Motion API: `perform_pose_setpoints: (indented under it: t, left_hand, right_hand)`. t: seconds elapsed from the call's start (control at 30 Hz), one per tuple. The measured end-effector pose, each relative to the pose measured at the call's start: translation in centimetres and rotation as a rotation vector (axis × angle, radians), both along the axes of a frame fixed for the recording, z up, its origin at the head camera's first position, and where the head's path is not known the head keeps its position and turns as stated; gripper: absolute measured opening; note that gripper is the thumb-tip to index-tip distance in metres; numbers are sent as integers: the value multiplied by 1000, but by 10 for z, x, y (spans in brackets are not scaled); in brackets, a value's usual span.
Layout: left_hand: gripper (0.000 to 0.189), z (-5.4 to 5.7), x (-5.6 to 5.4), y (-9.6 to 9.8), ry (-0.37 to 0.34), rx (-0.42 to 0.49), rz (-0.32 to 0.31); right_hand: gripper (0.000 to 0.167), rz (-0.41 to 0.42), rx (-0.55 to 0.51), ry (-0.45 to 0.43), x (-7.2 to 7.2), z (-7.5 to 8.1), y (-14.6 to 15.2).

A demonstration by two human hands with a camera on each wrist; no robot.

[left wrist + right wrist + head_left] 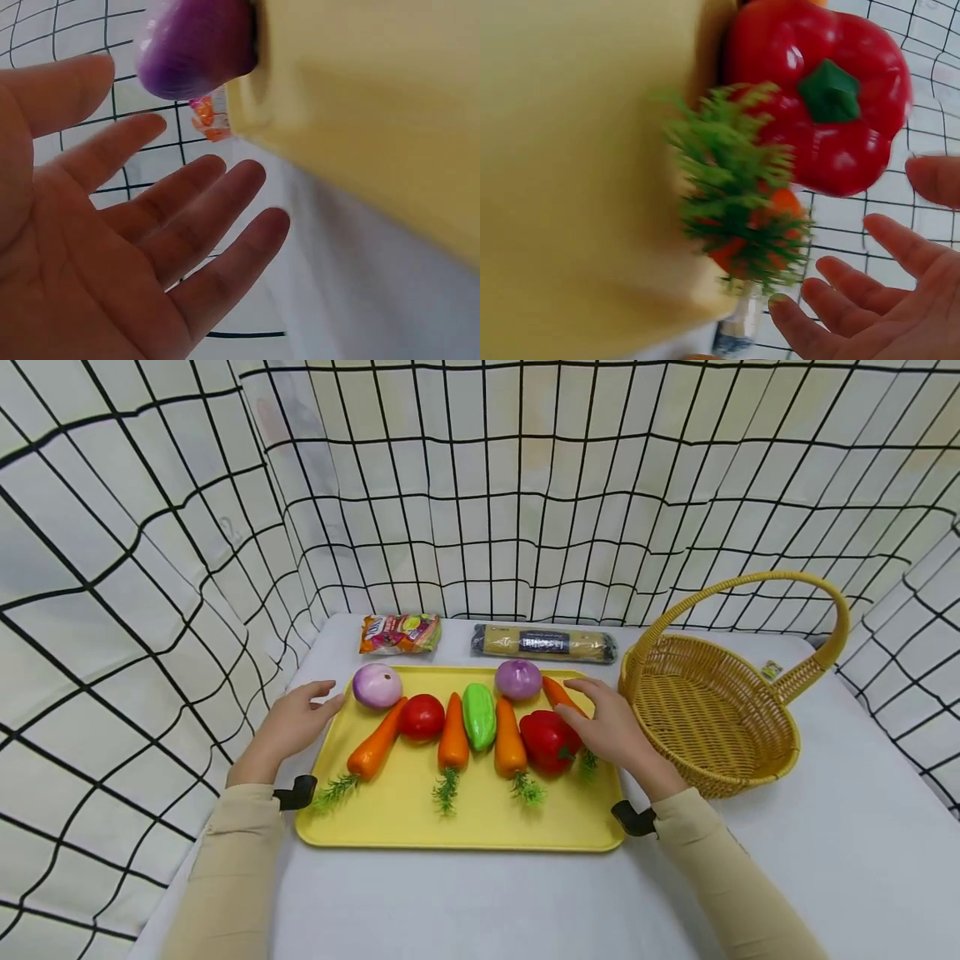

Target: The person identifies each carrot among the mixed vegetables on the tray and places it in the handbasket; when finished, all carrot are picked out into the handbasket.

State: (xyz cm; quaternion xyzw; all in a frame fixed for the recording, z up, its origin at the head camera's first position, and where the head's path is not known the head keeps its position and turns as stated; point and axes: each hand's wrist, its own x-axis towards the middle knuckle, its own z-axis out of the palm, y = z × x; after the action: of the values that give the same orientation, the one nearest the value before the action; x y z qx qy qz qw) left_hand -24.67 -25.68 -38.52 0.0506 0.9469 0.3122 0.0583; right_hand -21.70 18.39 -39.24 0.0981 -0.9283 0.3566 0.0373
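My left hand (295, 724) hovers at the left edge of a yellow tray (450, 822), fingers spread and holding nothing. Closest to it on the tray is a purple-and-white onion (377, 686), also visible as a purple shape (196, 49) in the left wrist view. Over the tray's right side is my right hand (613, 727), fingers loosely extended. It is near a red bell pepper (550, 742) and partly hides a carrot (558, 695) with a leafy top (739, 180). In the right wrist view a gap shows between the fingers and the pepper.
The tray also bears several carrots (453, 735), a tomato (422, 718), a green vegetable (479, 717) and a purple onion (518, 679). Behind it lie a colourful packet (401, 634) and a pasta pack (543, 643). A handled wicker basket (701, 718) stands right; black netting (487, 493) surrounds the table.
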Motion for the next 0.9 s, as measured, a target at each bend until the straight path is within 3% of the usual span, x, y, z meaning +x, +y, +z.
perform_pose_setpoints:
  t: [0.17,0.5,0.7,0.9]
  left_hand:
    - [58,-21,3,-8,-70,102,-6]
    - [45,-49,5,-16,20,210,-29]
    - [46,-55,4,-15,52,188,-24]
    - [46,-59,2,-15,67,182,-14]
  right_hand:
    - [42,-50,-117,-37,0,-14,6]
    - [37,-117,-374,-196,-1,-33,9]
    - [35,-123,-371,-205,-2,-37,12]
    - [36,-103,-299,-176,-3,-42,13]
